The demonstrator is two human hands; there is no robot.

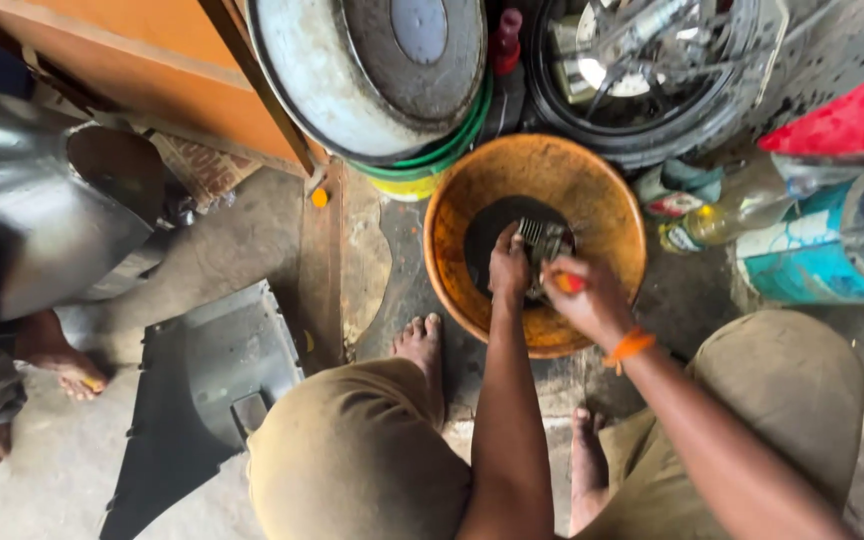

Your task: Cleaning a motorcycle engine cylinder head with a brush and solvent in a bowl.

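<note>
Basin, orange, rusty, on the floor between the person's bare feet, directly under both hands; dark liquid pooled at its bottom.
Finned part, grey metal, held over the dark liquid. Left hand closed around its near edge, fingers curled tight.
Right hand closed on a small orange-red tool, possibly a brush handle; its working end hidden behind the fingers. Orange band on that wrist.
Step judged: scrubbing or rinsing the part in the liquid. A next stroke would likely call for a firm left grip and turning the fins toward the tool.
Beyond the hands: upturned metal pan, wheel.
Right of the hands: bottle, teal drum.
Left of the hands: grey panel on the floor; another person's foot.
</note>
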